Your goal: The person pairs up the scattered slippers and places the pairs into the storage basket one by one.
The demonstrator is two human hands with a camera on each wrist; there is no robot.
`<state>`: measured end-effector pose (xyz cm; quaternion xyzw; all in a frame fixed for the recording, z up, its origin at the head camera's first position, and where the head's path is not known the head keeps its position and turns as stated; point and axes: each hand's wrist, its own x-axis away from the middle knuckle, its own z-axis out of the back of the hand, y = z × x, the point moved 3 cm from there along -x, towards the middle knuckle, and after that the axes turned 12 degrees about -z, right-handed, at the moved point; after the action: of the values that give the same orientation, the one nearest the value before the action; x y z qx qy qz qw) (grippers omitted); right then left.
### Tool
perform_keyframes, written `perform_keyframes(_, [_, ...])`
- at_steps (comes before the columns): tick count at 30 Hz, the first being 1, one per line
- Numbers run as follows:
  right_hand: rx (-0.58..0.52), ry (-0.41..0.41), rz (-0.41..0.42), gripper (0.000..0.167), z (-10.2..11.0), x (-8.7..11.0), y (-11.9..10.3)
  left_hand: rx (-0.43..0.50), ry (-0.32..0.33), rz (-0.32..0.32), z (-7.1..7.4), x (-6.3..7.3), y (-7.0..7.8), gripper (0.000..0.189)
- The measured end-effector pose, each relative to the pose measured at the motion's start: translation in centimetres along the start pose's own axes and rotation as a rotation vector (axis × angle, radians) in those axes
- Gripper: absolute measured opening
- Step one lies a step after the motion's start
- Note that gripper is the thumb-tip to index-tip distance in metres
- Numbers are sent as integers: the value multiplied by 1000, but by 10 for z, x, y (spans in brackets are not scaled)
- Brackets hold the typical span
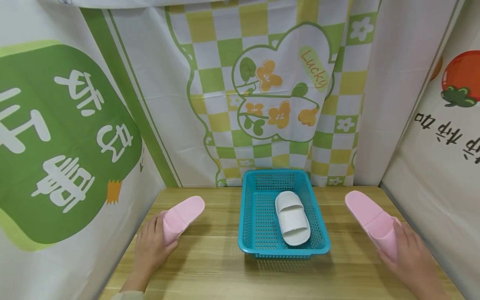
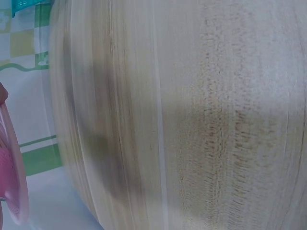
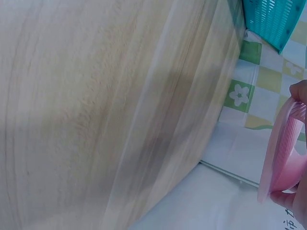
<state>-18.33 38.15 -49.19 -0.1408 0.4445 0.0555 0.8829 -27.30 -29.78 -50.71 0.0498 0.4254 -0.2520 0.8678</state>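
Note:
My left hand (image 1: 153, 246) grips a pink slipper (image 1: 184, 216) by its strap end, to the left of the basket, with the sole's far end pointing up and right. On the other side, my right hand (image 1: 414, 260) holds a second pink slipper (image 1: 369, 214), its free end pointing up and left. Both wrist views show the pink slippers (image 2: 12, 177) (image 3: 283, 148) held above the table. Between the hands stands a blue-green plastic basket (image 1: 245, 221). A white slipper (image 1: 293, 218) lies in its right half, strap side up; whether another lies beneath it, I cannot tell.
The wooden table (image 1: 210, 266) carries the basket near its back edge. Printed cloth hangs behind, with a green and yellow checked pattern (image 1: 217, 79). White cloth walls with green (image 1: 75, 137) and tomato (image 1: 463, 79) prints close off the left and right sides.

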Motion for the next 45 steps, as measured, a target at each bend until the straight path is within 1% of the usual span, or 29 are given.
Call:
perform_keyframes(4, [8, 41, 24, 91, 1, -3, 0, 2, -15, -16, 1, -2, 1, 93])
perform_keyframes(9, [20, 22, 27, 91, 3, -8, -1, 15, -34, -28, 3, -8, 4, 94])
perform_keyframes(11, [23, 5, 33, 91, 5, -10, -2, 18, -23, -41, 4, -11, 6, 93])
perform_keyframes(14, [22, 13, 57, 90, 6, -14, -4, 16, -7, -70, 5, -16, 9, 93])
perform_keyframes(16, [13, 38, 74, 89, 7, -17, -6, 15, 8, -96, 6, -20, 11, 92])
perform_keyframes(18, [6, 56, 91, 87, 7, -19, -8, 17, 8, -114, 6, -23, 14, 91])
perform_keyframes(23, [-1, 59, 108, 86, 9, -26, -12, 27, 16, -153, 7, -31, 19, 91])
perform_keyframes(30, [-21, 66, 127, 86, 11, -37, -20, 46, 52, -217, 10, -46, 28, 91])
perform_keyframes(36, [-10, 49, 158, 83, 12, -43, -25, 52, 38, -251, 11, -56, 37, 90])
perform_keyframes(40, [-14, 55, 172, 82, 11, -46, -26, 61, 24, -263, 10, -60, 43, 90])
perform_keyframes(45, [-25, 55, 207, 80, 10, -50, -31, 60, 22, -296, 9, -65, 51, 93])
